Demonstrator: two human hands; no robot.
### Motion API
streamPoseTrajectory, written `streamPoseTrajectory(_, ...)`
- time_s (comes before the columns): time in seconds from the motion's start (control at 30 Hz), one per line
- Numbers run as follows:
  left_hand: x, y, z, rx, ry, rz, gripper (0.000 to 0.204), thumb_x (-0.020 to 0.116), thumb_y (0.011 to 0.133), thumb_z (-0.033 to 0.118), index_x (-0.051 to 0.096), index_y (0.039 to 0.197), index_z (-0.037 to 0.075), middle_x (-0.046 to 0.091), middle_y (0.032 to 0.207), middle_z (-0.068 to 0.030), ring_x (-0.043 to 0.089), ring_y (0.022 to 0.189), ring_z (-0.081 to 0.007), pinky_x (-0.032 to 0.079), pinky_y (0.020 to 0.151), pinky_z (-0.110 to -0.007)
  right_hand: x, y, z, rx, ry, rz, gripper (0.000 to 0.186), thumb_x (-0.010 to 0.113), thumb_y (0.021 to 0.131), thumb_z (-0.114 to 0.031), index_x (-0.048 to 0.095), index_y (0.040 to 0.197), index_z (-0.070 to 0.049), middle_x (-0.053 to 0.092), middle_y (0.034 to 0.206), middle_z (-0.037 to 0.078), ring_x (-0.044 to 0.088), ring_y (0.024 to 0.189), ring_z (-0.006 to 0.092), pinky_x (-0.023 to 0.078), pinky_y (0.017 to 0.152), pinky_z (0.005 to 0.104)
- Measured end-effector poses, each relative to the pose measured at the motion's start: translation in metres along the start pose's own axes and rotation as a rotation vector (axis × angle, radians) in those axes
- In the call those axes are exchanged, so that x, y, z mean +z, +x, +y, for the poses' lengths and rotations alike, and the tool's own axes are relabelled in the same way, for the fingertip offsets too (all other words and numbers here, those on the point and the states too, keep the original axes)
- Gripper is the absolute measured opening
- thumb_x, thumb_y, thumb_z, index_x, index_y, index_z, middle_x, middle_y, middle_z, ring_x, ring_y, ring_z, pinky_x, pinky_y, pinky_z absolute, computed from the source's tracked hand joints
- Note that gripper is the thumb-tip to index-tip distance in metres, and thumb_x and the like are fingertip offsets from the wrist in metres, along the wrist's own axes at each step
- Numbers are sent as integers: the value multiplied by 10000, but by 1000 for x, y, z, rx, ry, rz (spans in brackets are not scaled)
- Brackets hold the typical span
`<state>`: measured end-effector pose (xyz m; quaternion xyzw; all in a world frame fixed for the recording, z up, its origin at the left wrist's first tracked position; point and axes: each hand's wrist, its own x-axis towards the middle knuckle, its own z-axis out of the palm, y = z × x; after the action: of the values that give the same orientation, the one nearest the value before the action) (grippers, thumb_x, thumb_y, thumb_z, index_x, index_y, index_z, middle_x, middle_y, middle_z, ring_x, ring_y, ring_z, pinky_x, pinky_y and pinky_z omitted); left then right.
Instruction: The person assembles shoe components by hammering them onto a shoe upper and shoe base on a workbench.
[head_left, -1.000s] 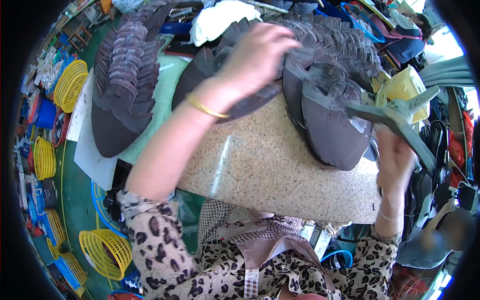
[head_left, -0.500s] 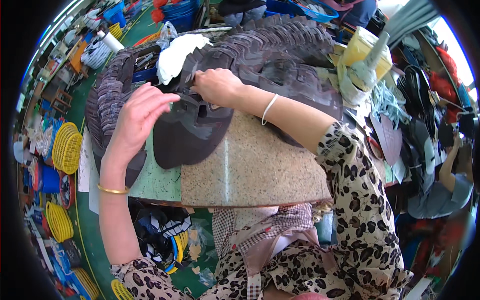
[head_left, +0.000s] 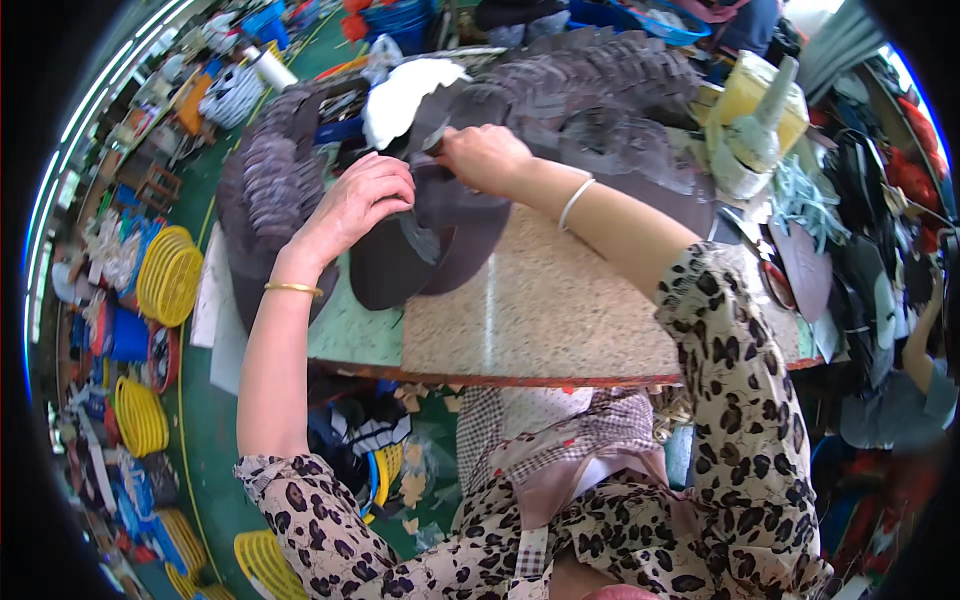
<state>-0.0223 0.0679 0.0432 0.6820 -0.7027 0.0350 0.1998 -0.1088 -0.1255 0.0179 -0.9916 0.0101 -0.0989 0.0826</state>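
Flat pieces (head_left: 385, 275) are dark brown; sleeves (head_left: 745, 385), leopard-print; tabletop (head_left: 560, 310), speckled tan; basket (head_left: 168, 277), yellow.

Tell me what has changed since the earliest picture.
The right hand has swung left, from the right side of the table to the dark pieces; the left hand has also moved left. Whether either grips a piece is unclear. The white cloth and yellow container stayed put.

Bright daylight glares white at the far right. A pale reflection streaks the speckled tan tabletop (head_left: 580, 310). The dark brown, overlapping flat pieces (head_left: 600, 80) look softly blurred; fisheye distortion curves edges into black corners.
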Motion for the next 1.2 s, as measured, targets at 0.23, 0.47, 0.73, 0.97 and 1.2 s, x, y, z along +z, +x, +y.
streamPoseTrajectory(0.23,-58,-30,114,26,17,162,211,765,650,113,653,819,54,619,693,-31,579,599,-176,467,522,-278,-9,1,4,-50,-35,88,185,547,841,-136,593,940,14,680,849,186,676,799,349,548,672,430)
streamPoseTrajectory(0.47,-24,-17,191,206,20,250,246,779,638,133,651,821,29,650,715,-49,604,552,-161,468,467,-249,-79,-147,-34,25,1064,-311,266,547,915,-252,637,899,-1,674,756,61,553,600,128,464,572,284)
streamPoseTrajectory(0.73,119,26,183,278,-440,143,165,715,740,125,635,855,39,645,757,-60,633,611,-193,515,543,-294,-88,-282,26,191,436,157,138,611,852,-49,628,970,22,650,882,157,649,646,204,506,578,337)
streamPoseTrajectory(0.97,129,69,163,210,-572,-87,123,677,769,174,651,817,64,604,762,-49,596,722,-225,485,644,-336,-85,-309,7,20,648,-184,494,631,754,-45,481,1223,-12,627,964,126,666,735,277,554,597,355)
streamPoseTrajectory(1.2,129,75,144,186,-667,-307,152,675,755,123,655,865,21,593,794,-77,567,747,-240,479,669,-349,-60,-309,12,58,714,-113,529,615,775,-151,426,1244,3,545,756,94,615,623,277,515,537,373)
